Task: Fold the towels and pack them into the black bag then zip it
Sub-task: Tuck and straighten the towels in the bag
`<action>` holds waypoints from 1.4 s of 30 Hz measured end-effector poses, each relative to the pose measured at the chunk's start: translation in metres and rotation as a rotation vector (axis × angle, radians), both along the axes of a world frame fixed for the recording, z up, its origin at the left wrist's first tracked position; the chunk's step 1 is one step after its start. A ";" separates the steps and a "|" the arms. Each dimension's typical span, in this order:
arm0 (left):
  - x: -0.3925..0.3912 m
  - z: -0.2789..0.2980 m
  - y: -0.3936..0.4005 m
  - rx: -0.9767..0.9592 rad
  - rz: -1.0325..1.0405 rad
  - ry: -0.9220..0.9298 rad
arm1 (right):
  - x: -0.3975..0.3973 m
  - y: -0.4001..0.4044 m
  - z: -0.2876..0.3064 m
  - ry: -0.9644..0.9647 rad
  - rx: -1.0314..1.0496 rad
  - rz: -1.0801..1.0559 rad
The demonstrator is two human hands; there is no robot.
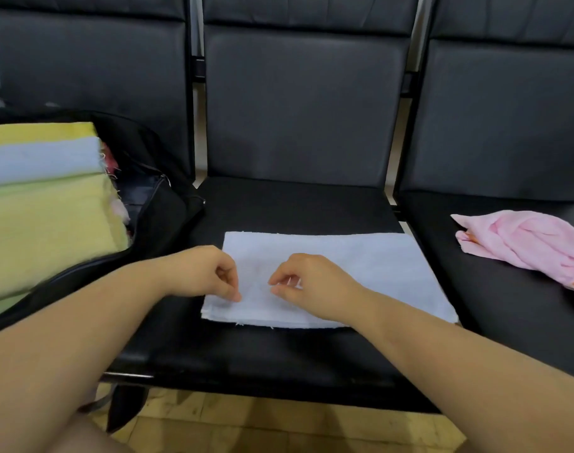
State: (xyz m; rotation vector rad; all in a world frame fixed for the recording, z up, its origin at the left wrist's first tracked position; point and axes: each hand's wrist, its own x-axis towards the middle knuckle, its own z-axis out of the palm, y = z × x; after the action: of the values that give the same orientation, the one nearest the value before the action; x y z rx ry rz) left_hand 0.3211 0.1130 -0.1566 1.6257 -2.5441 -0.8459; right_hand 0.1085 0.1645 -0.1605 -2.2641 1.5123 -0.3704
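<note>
Two hands [207,273], three seats [298,204], one black bag [161,204], several towels [360,256].

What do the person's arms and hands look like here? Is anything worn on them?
Both forearms are bare up to the picture's edge: no sleeves show. The left hand and the right hand carry no gloves, and no rings, watch or bracelets can be seen. The fingernails look short and unpainted.

No readable text, label, brand, number or sign anywhere in view.

Stacked towels [40,204] and pink towel [534,246] cut by frame edges.
</note>
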 end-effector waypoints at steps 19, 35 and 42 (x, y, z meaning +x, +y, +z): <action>0.036 -0.019 0.043 -0.087 0.019 0.028 | 0.076 0.015 -0.018 0.133 0.004 0.050; 0.045 -0.005 0.035 -0.241 -0.104 -0.076 | 0.045 0.028 0.011 -0.284 0.309 0.103; 0.035 -0.002 0.014 -0.121 -0.009 0.127 | -0.013 0.034 0.048 -0.574 0.554 0.037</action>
State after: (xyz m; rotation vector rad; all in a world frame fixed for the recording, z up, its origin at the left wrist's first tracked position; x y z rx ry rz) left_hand 0.3562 0.1273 -0.1584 1.4780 -2.4655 -0.7533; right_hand 0.0957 0.1982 -0.1124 -1.5721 1.0964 -0.4698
